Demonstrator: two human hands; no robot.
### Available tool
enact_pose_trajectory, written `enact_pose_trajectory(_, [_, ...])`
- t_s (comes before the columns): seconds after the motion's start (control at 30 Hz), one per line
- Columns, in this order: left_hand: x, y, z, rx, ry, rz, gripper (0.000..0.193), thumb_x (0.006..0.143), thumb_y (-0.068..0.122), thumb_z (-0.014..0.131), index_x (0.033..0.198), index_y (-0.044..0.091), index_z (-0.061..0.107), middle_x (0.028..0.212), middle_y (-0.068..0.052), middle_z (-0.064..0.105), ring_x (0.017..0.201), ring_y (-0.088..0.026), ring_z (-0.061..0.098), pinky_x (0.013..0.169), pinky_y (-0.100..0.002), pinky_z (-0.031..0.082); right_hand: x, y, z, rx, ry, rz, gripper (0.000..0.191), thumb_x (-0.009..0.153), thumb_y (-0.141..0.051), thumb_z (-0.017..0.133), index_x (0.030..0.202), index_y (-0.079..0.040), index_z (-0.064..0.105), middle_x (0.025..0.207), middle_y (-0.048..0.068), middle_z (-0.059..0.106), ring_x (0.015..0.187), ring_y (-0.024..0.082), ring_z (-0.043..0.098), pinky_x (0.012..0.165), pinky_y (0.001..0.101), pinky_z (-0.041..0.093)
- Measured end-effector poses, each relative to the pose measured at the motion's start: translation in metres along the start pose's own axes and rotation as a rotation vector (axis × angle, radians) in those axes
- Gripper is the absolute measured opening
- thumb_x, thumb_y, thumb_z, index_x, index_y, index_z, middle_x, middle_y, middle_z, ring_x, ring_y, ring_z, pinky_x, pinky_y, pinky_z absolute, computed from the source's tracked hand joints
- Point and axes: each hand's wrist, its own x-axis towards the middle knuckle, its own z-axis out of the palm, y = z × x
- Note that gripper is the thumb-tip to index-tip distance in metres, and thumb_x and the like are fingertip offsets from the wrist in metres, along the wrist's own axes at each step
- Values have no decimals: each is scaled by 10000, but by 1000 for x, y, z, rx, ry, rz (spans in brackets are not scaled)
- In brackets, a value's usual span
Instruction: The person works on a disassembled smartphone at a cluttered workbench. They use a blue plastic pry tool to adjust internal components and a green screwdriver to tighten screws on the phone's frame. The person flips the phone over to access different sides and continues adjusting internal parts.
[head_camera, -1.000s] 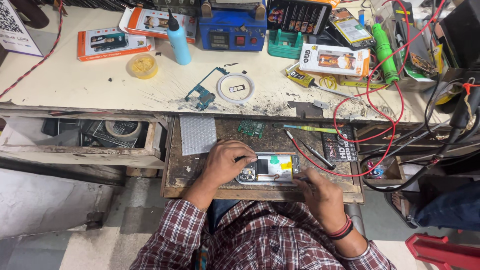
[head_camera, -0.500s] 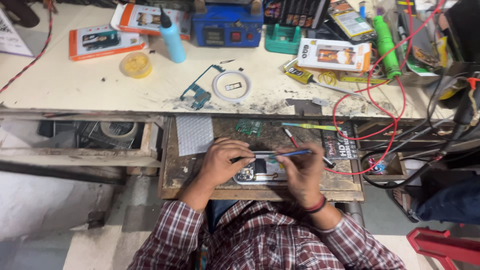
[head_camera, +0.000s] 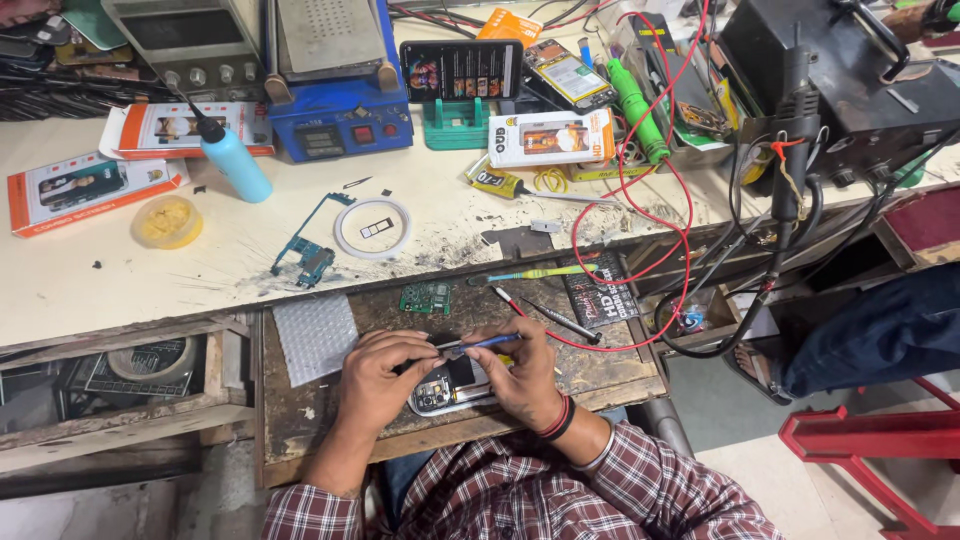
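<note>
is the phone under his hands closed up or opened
Opened: the phone lies with its cover off, inner parts showing, between the left hand and right hand.

Pale, scuffed surface (head_camera: 60, 290) seen; blue bottle (head_camera: 232, 160) and yellow tub (head_camera: 166, 221) placed toward left edge, white ring (head_camera: 372, 229) and small circuit board (head_camera: 312, 262) near front edge. Blue heating unit (head_camera: 335, 95) set at back edge. Below front edge, worn pull-out board (head_camera: 300, 420) carries bubble-wrap sheet (head_camera: 314, 338), green chip board (head_camera: 426, 297), opened phone (head_camera: 450, 385).

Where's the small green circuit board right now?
In the head view, the small green circuit board lies on the pull-out tray, beyond the left hand, right of the bubble wrap.
</note>
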Motion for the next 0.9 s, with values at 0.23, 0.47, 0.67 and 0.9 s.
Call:
enact_pose_trajectory(0.23, [2,0,0,45,-39,11,146,700,149,887,819,100,817,884,-50,811,967,-202,777,881,-389,563,-3,5,1,-54,-30,-53,414,956,65,708,1168,-32,366,1014,200,744,997,258,784,837,332,656])
enact_pose_trajectory(0.47, [4,4,1,67,-41,14,141,709,174,887,824,119,827,885,-34,816,971,-192,775,891,-391,549,-3,6,0,-68,-32,-71,405,962,58,706,1164,-34,367,1019,200,747,998,255,787,820,321,659])
enact_pose_trajectory(0.67, [4,5,0,58,-34,-5,133,727,209,878,822,131,827,878,-22,818,979,-180,775,898,-391,549,-3,5,0,-59,-17,-58,405,959,61,703,1168,-30,368,1013,212,734,1001,259,781,828,332,655])
enact_pose_trajectory(0.9, [2,0,1,60,-44,15,136,733,195,874,827,112,822,885,-44,813,980,-195,771,890,-392,541,-3,5,1,-49,-19,-74,406,962,62,706,1175,-31,373,1017,209,745,995,257,785,827,340,658])
